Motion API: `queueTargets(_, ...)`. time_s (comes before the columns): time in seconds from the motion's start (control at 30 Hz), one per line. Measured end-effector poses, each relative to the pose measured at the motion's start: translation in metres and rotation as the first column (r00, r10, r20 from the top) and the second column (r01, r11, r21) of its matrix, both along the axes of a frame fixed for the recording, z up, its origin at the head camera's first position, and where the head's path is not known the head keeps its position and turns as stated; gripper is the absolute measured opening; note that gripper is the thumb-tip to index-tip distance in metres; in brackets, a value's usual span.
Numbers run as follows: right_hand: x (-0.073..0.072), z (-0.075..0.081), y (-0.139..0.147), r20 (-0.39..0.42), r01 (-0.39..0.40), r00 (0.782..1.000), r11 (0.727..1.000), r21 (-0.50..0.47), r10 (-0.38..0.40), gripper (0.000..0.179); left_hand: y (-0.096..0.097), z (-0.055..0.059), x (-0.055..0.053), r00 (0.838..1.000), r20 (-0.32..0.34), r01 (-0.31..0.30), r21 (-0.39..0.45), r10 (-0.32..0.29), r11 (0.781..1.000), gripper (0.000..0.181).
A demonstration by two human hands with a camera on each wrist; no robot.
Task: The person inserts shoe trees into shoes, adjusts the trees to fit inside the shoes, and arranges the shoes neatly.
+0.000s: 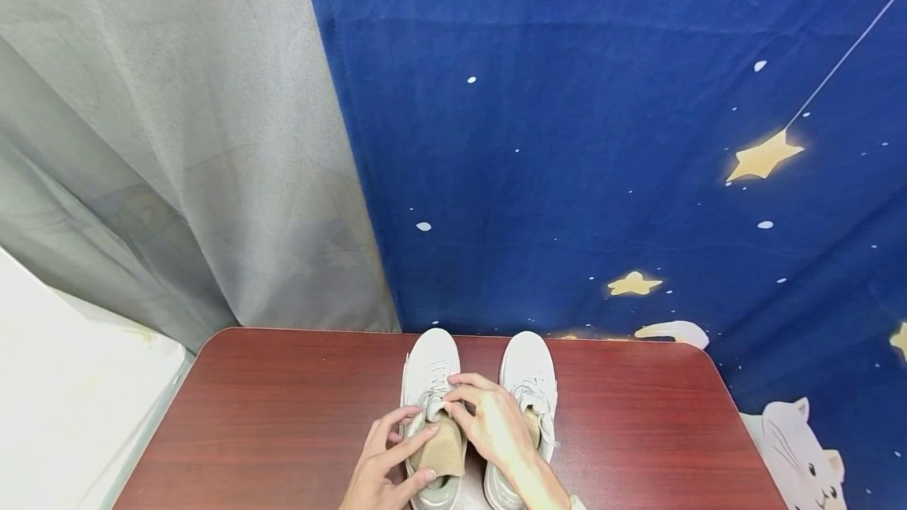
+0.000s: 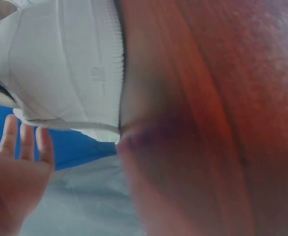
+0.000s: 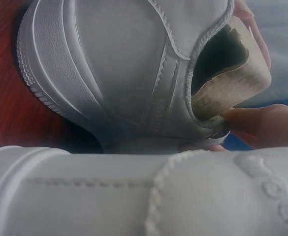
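Two white lace-up shoes stand side by side, toes pointing away, at the far side of the table. Over the left shoe (image 1: 434, 349), my right hand (image 1: 489, 419) pinches at the lace (image 1: 429, 398) near the top of the throat; the exact grip is small in view. Its thumb (image 3: 262, 123) shows against the opening's edge. The tan-lined tongue (image 1: 445, 447) is folded back toward me. Along its left edge my left hand (image 1: 386, 459) has fingers spread and lightly bent, tips touching or close to it. The right shoe (image 1: 527, 356) stands beside my right wrist.
The reddish-brown wooden table (image 1: 283, 408) extends to both sides of the shoes. Behind it hang a grey curtain (image 1: 269, 179) and a blue star-patterned cloth (image 1: 567, 140). A white surface (image 1: 64, 384) stands at the left.
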State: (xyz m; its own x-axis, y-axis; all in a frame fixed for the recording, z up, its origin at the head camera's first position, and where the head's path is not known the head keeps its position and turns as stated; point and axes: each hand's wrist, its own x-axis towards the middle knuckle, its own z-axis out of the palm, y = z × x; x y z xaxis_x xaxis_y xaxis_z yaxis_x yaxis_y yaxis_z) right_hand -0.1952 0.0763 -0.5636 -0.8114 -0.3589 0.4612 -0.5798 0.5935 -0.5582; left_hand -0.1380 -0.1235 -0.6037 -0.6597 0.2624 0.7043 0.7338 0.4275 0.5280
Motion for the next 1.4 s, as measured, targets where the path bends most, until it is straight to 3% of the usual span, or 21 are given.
queueTargets(0.27, 0.0002, -0.0001, -0.0015, -0.003, 0.006, 1.000, 1.000, -0.010, -0.006, 0.005, -0.0004, -0.0009, 0.0037, 0.998, 0.065, -0.010, 0.003, 0.010, 1.000, 0.053)
queueTargets(0.63, 0.0005, 0.0009, -0.0028, 0.017, 0.030, 0.999, 1.000, -0.005, -0.030, 0.006, 0.0003, 0.0034, 0.0051, 0.996, 0.080, -0.029, -0.023, 0.031, 0.999, 0.051)
queueTargets(1.0, 0.0000, 0.0010, -0.0015, 0.039, 0.024, 0.999, 1.000, 0.005, -0.024, 0.005, 0.0030, 0.0031, 0.0032, 0.994, 0.068, -0.081, -0.029, 0.083, 0.996, 0.050)
queueTargets(1.23, 0.0003, 0.0001, -0.0014, 0.029, 0.022, 0.999, 1.000, -0.003, -0.021, 0.005, 0.0072, 0.0001, 0.0002, 0.992, 0.017, -0.126, -0.005, 0.126, 0.992, 0.045)
queueTargets(1.4, 0.0009, -0.0003, -0.0022, 0.035, 0.024, 0.999, 1.000, -0.006, -0.024, 0.005, 0.0053, 0.0000, 0.0012, 0.992, 0.030, -0.126, -0.012, 0.126, 0.992, 0.045)
